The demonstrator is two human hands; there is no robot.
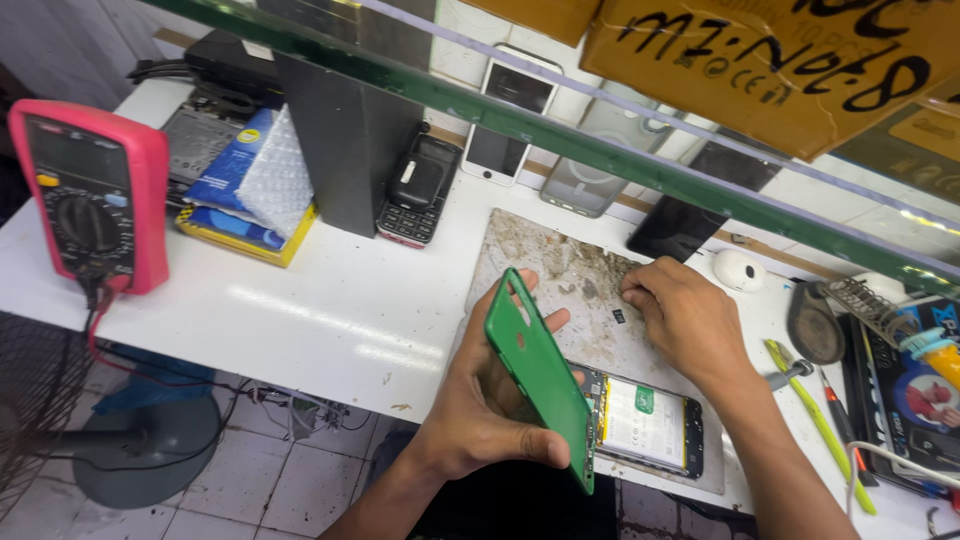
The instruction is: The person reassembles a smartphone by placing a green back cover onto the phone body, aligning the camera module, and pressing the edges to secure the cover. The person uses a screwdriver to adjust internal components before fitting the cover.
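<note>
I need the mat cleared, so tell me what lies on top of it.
On the mat lie an opened phone, battery up, and a small dark chip by the right hand. The green cover in the left hand hides the phone's left end.

opened phone [648, 425] on mat [545, 255]
</note>
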